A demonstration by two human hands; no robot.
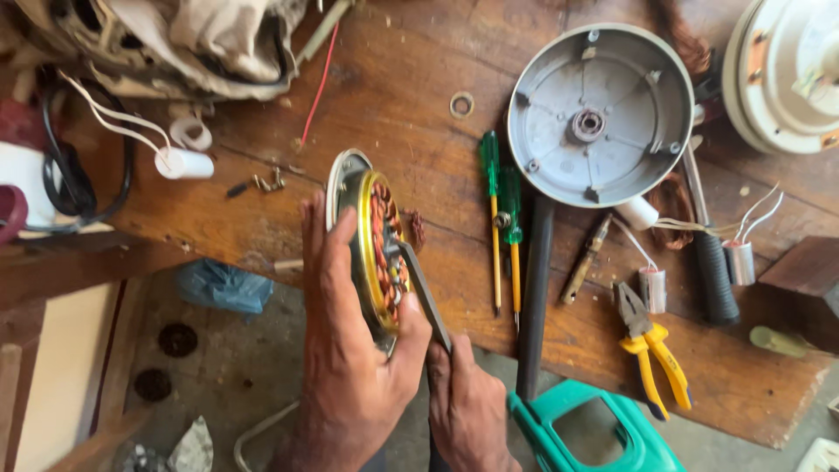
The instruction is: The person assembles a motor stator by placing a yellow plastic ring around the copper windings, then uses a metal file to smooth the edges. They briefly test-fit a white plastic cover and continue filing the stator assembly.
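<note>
Motor stator (377,253) stands on edge at the near rim of the wooden bench (419,131), round metal disc with yellow ring and copper windings facing right; head view only. Left hand (350,350) wraps it from behind, thumb up the back rim, fingers closed on the lower edge. Right hand (468,411) sits just right of it, fist tight around a flat dark metal tool (426,297) whose long axis slants up-left into the windings, tip touching the coils. Further right lie green screwdrivers (502,218), a grey round cover (601,114), yellow-handled pliers (651,350), small white capacitors (183,163), a teal plastic handle (603,433)
</note>
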